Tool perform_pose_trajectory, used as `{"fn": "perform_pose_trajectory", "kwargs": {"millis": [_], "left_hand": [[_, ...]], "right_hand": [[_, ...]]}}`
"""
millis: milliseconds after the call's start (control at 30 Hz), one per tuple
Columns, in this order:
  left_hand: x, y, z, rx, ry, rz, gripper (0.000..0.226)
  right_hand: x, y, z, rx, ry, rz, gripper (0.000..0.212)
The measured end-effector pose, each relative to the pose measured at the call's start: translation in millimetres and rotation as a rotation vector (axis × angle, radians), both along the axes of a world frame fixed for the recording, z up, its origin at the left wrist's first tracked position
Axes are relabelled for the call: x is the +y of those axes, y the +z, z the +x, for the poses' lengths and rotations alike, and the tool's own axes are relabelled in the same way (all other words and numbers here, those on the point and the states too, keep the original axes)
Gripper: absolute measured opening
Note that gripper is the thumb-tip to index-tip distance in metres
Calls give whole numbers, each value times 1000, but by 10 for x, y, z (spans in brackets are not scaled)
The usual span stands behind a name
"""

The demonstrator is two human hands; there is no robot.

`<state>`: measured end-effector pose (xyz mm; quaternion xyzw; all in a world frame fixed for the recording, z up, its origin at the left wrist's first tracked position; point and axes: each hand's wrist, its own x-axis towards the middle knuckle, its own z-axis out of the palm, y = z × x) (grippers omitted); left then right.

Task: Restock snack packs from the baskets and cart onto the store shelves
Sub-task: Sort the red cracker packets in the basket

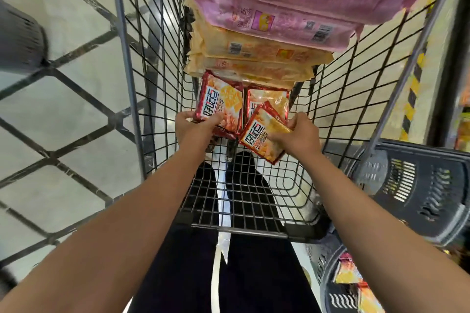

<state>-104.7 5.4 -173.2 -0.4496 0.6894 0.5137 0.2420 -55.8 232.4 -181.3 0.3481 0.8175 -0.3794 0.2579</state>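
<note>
Hands reach down into the wire cart [142, 63], one on each side, and each one takes its own red snack pack. The left hand [189, 126] grips the near edge of the left red pack [220, 104], fingers curled over the front and thumb behind, so the pack stands tilted up from the cart floor. The right hand [297, 134] pinches the right red pack [264, 137] by its far right edge, and this pack lies slanted over another red pack [267, 101] which rests flat under it. I think two packs are taken at once to save trips to the shelf.

Toward the far end of the cart, orange packs [254, 58] lie in a stack, and pink packs [292, 7] lie on top of them. The red packs are just before this stack, near the middle of the cart floor, so they are the easiest to reach first.

Beside the right wall of the cart stands a dark plastic basket [427, 190], and a second basket [353, 284] at the near right corner holds more red and yellow packs. The shelf is only partly seen at the right edge, so the packs are not yet restocked.
</note>
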Motion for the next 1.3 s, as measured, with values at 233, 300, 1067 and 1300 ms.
{"fn": "perform_pose_trajectory", "kwargs": {"millis": [233,300,1067,1300], "left_hand": [[-58,728,119,32,205,207,36],[-111,900,162,57,203,287,29],[-1084,2416,960,247,-489,560,24],[-853,2639,1398,216,-739,586,30]], "right_hand": [[-141,601,412,13,-260,-86,53],[-169,775,486,15,-358,-138,59],[-1302,2823,2473,580,-1146,-479,18],[-1670,2995,3454,670,-1369,-464,22]]}}
